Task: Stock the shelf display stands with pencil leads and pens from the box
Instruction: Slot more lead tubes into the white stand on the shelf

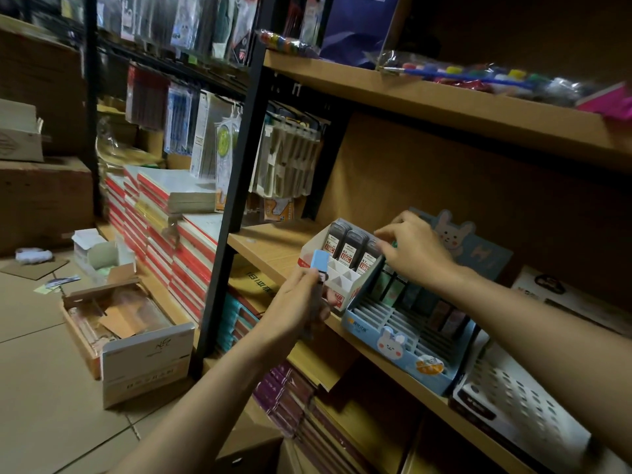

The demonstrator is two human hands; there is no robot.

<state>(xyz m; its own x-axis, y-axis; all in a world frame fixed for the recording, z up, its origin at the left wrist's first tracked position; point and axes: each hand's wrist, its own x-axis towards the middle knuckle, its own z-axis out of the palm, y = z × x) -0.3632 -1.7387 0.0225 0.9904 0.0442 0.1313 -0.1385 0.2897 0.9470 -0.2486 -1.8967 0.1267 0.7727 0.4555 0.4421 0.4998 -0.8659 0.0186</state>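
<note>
A person's two bare arms reach from the lower edge of the frame toward a wooden shelf (266,249) at centre right; the left hand (301,302), just below centre, has its fingers curled round a small bundle of pencil-lead cases topped by a pale blue case (319,258), held upright in front of a white display stand (337,268); the right hand (415,249), right of centre, reaches over the back row of that stand with thumb and fingers drawn close at a lead case, though whether they actually pinch it cannot be told; three dark lead cases (354,249) already stand side by side in the back row, while the front compartments are empty; touching it on the right sits a blue rabbit-printed stand (393,347), its far slots holding a line of dark and green items and its nearer slots bare; at lower left of the frame an opened cardboard box (136,336) sits on the tiled floor, with packets and a loose piece of card inside; the stocking looks to be at an early-to-middle stage, with the handful in the left hand to be placed, most slots unfilled, and more stock apparently waiting in the box.
</note>
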